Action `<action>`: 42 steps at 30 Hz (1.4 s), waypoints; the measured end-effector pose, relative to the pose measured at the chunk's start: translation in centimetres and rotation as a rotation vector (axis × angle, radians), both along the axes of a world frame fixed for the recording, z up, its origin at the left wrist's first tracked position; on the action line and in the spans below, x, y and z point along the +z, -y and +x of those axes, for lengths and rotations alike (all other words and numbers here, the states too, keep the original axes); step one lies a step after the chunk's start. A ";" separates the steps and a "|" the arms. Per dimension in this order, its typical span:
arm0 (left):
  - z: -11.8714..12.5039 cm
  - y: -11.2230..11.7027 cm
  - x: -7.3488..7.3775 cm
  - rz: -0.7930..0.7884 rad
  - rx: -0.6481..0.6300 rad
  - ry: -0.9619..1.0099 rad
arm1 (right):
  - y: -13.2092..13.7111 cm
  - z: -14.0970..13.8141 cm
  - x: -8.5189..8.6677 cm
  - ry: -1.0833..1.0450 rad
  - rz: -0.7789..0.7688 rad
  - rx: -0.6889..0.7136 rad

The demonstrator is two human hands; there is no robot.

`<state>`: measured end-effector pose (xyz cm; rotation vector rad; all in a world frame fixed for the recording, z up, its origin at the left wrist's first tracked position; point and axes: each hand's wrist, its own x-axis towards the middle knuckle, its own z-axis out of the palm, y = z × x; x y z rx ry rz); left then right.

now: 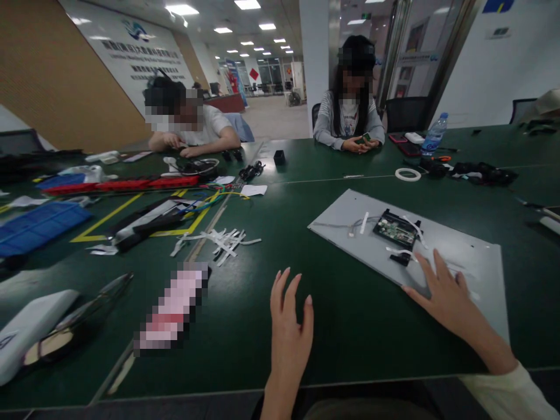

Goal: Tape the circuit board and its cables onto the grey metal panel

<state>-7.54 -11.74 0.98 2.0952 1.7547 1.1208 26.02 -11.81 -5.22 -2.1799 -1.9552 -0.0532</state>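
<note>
One black-framed green circuit board [396, 228] on one flat grey rectangular panel [487, 274], just past the fingertips of the right hand [448, 303], which is splayed wide, can't tell if touching. Left hand [289, 329] is loosely spread above the green worktop [219, 356]; I count three thin white strips [364, 223] on that panel.

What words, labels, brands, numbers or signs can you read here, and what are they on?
Nothing reads clearly.
Wall sign: Chinese characters and smaller lettering, too blurred.
Bottle label: too small.
Glass door: lettering too small.
Green sign overhead: too small.
White case at left: dark mark, unreadable.
</note>
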 end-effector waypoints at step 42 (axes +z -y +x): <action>0.0 -0.2 -0.9 -0.145 -0.101 -0.074 | -6.6 5.8 0.8 -0.218 -0.133 -0.600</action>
